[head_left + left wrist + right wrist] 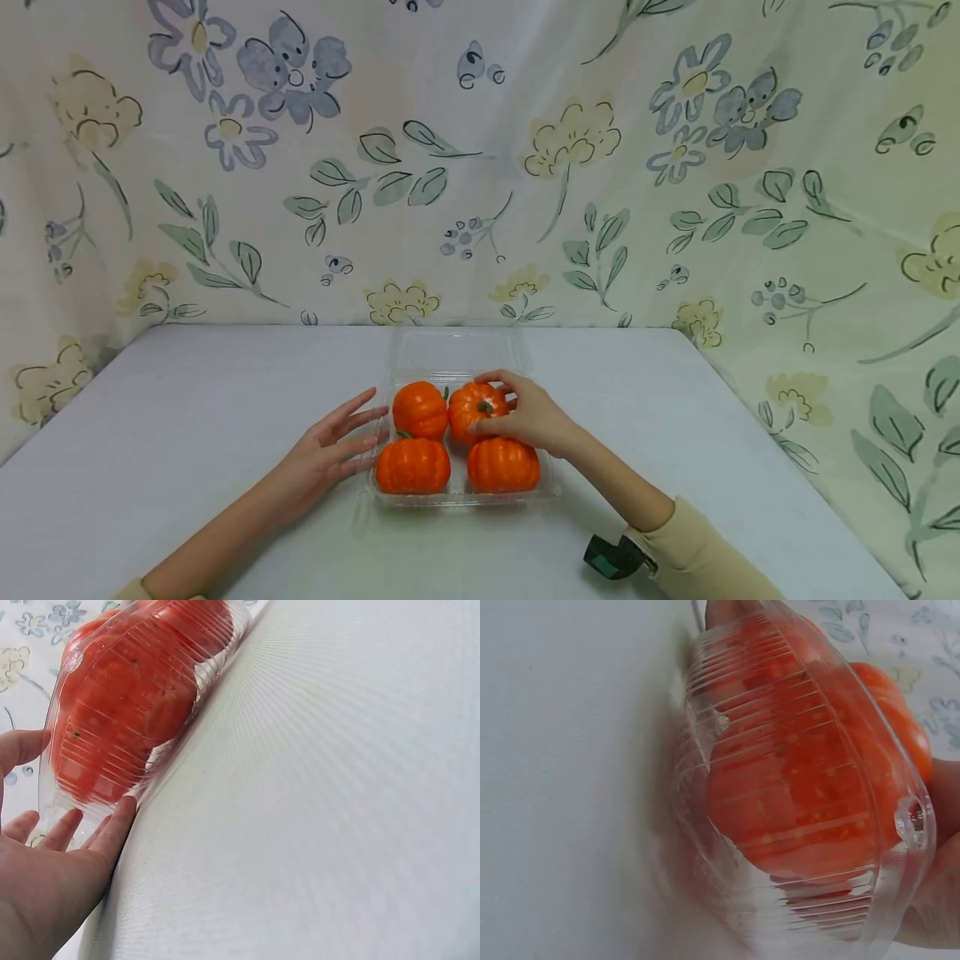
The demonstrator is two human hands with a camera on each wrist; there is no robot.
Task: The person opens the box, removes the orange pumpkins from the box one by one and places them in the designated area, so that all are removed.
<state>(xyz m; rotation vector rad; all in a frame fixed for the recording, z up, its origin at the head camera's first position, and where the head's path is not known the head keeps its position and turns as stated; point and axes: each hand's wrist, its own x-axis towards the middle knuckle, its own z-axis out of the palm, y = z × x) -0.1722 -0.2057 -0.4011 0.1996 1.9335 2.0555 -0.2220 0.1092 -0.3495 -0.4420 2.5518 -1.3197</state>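
Note:
Several small orange pumpkins sit in a clear plastic clamshell box [461,501]. My right hand [534,415] grips the back right pumpkin [467,410], thumb in front and fingers over its far side; its green stem faces up. The back left pumpkin [420,410], front left pumpkin [412,467] and front right pumpkin [503,465] lie around it. My left hand [322,454] rests against the box's left side, fingers spread and fairly straight. In the left wrist view, the fingers [114,829] reach the ribbed plastic wall. The box wall partly covers my right hand in the right wrist view.
The box's transparent lid [457,350] stands open at the back, near the far edge of the white table [225,383]. Behind hangs a flower-patterned cloth [480,167]. A black device [617,557] sits by the right sleeve [697,550].

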